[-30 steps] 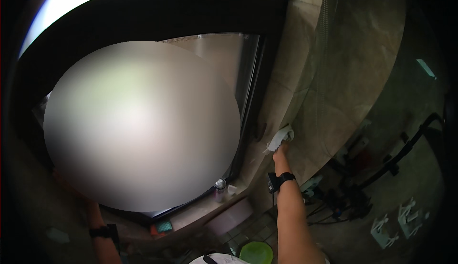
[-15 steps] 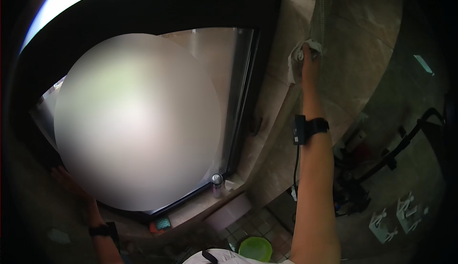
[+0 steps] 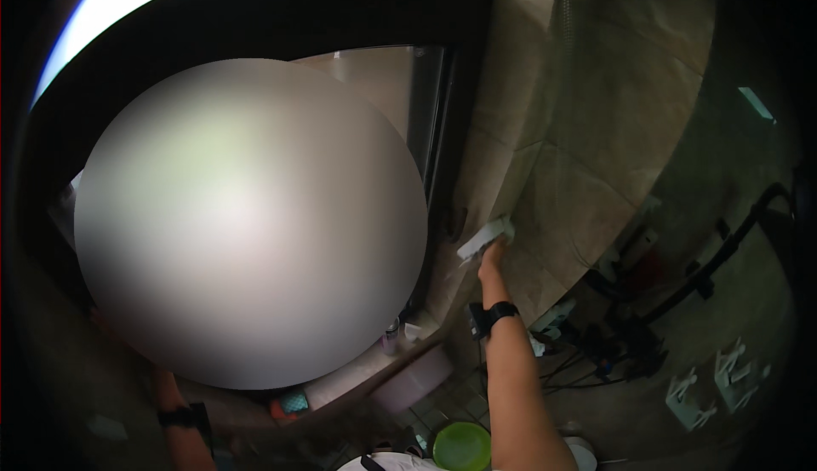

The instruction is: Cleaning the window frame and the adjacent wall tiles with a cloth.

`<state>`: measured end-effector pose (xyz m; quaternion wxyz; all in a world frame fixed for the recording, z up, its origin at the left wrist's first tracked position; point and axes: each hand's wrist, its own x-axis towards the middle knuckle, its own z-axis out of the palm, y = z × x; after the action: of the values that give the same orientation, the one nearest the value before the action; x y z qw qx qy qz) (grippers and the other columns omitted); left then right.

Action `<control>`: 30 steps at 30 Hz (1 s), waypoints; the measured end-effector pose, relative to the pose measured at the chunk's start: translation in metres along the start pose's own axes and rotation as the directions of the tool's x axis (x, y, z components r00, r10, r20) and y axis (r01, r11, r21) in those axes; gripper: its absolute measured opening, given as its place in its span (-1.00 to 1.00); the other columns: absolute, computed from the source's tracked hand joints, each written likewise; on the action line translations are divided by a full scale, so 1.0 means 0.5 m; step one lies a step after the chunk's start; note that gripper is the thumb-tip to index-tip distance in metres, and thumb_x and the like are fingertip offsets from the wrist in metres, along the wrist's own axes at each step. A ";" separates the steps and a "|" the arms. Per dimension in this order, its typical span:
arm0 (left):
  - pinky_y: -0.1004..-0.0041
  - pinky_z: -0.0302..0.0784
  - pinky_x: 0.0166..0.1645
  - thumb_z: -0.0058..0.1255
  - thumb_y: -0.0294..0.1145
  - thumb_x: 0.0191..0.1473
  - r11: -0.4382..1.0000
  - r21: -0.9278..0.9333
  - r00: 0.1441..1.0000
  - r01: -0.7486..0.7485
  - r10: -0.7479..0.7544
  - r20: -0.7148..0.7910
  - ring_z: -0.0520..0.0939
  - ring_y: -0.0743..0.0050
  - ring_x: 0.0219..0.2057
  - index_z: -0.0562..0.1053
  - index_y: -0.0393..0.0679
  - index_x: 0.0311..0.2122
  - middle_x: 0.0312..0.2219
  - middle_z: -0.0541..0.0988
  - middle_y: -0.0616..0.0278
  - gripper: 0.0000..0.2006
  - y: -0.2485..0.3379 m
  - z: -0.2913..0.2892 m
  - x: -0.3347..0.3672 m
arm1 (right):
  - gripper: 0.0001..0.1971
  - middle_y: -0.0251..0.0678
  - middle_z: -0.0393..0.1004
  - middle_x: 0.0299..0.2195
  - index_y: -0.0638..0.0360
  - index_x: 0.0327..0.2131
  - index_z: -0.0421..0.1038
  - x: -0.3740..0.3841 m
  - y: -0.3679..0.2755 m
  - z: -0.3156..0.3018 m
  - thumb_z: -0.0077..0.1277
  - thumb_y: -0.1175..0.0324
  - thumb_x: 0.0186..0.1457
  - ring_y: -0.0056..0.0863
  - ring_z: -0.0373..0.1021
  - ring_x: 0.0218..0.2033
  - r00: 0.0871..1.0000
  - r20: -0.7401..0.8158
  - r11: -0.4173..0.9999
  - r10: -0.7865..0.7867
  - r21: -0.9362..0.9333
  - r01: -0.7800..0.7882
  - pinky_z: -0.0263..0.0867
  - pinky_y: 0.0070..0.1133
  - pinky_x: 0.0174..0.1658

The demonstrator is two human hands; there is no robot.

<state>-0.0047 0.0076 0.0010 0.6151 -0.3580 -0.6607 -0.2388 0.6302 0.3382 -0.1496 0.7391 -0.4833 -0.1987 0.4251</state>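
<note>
My right hand (image 3: 493,254) is closed on a white cloth (image 3: 483,238), pressed against the edge of the tiled wall (image 3: 502,160) beside the dark window frame (image 3: 438,156). The cloth looks slightly smeared by motion. A dark window handle (image 3: 454,221) sits just left of the cloth. At the far left, my left hand (image 3: 96,318) is by the lower corner of the frame. A blurred disc covers most of it, so its fingers barely show. Both wrists wear black straps, the right one with a small box.
On the sill stand a spray can (image 3: 391,336) and a teal and orange sponge (image 3: 294,402). Below are a pale pink basin (image 3: 413,379) and a green basin (image 3: 462,446). A black exercise machine (image 3: 634,343) is at the right. The blurred disc hides most of the window.
My right hand has come down the wall toward me with the cloth, from high beside the bead chain to near the window handle. My left arm has hardly moved.
</note>
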 end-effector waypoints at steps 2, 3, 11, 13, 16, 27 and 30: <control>0.05 0.04 0.34 -0.38 -0.20 0.33 0.999 0.038 0.997 0.008 -0.011 0.074 0.17 -0.14 0.28 0.17 -0.38 0.23 0.25 0.15 -0.23 -0.49 0.027 -0.012 -0.004 | -0.35 -0.34 0.25 0.18 0.03 0.25 0.13 0.014 0.005 -0.051 -0.37 -0.19 0.27 -0.42 0.25 0.14 0.961 -0.003 0.955 0.276 -0.114 -0.274 0.16 -0.43 0.15; 0.05 0.04 0.34 -0.38 -0.20 0.33 0.999 0.032 0.998 0.009 -0.011 0.066 0.17 -0.14 0.28 0.17 -0.38 0.23 0.25 0.15 -0.23 -0.49 0.033 -0.021 -0.002 | -0.35 -0.34 0.25 0.18 0.03 0.25 0.13 0.013 -0.005 -0.049 -0.37 -0.19 0.27 -0.42 0.25 0.14 0.963 -0.005 0.957 0.270 -0.106 -0.269 0.16 -0.43 0.15; 0.05 0.01 0.35 -0.35 -0.26 0.32 0.990 0.131 0.976 0.051 -0.077 0.206 0.15 -0.12 0.29 0.16 -0.38 0.23 0.26 0.15 -0.20 -0.51 0.017 -0.042 0.008 | -0.37 -0.19 0.28 0.17 0.25 0.22 0.15 -0.031 -0.314 0.119 -0.16 -0.03 0.26 -0.31 0.28 0.12 0.994 0.047 0.991 -0.100 -0.081 0.104 0.18 -0.41 0.13; 0.00 -0.01 0.35 -0.38 -0.25 0.32 0.995 0.085 0.989 0.056 -0.067 0.134 0.13 -0.17 0.29 0.16 -0.38 0.24 0.26 0.12 -0.24 -0.50 -0.005 -0.031 0.008 | -0.41 -0.14 0.36 0.09 0.35 0.14 0.23 -0.049 -0.408 0.184 -0.08 0.04 0.23 -0.25 0.31 0.07 0.951 0.090 0.951 -0.296 -0.063 0.302 0.21 -0.42 0.09; -0.04 -0.02 0.34 -0.40 -0.24 0.31 0.998 0.040 0.992 0.057 -0.061 0.109 0.12 -0.22 0.29 0.18 -0.37 0.23 0.25 0.13 -0.26 -0.50 0.006 -0.031 0.009 | -0.47 -0.12 0.42 0.01 0.37 0.07 0.29 -0.051 -0.545 0.253 -0.03 0.10 0.21 -0.22 0.36 0.02 0.826 0.130 0.831 -0.548 -0.033 0.556 0.26 -0.41 0.03; -0.11 -0.06 0.34 -0.39 -0.21 0.27 0.984 0.167 0.942 0.067 -0.118 0.313 0.13 -0.29 0.28 0.24 -0.39 0.18 0.23 0.17 -0.25 -0.49 0.013 -0.086 0.048 | -0.50 -0.02 0.44 -0.04 0.01 0.12 0.34 -0.189 -0.697 0.478 0.10 0.36 0.06 0.04 0.34 0.02 0.316 0.193 0.269 -0.929 -0.233 0.935 0.25 -0.26 0.07; -0.16 -0.06 0.34 -0.41 -0.21 0.28 0.996 -0.004 0.975 0.086 -0.083 0.207 0.10 -0.39 0.28 0.23 -0.42 0.17 0.24 0.15 -0.29 -0.49 -0.004 -0.027 0.002 | -0.47 0.02 0.35 0.08 -0.02 0.15 0.31 -0.278 -0.709 0.547 0.11 0.37 0.06 0.17 0.19 0.16 -0.039 0.293 -0.090 -0.955 -0.164 0.982 0.14 -0.18 0.18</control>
<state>0.0025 -0.0037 0.0042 0.5303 -0.3563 -0.7340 -0.2304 0.5142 0.3125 0.3041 0.7155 -0.2872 -0.5819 -0.2588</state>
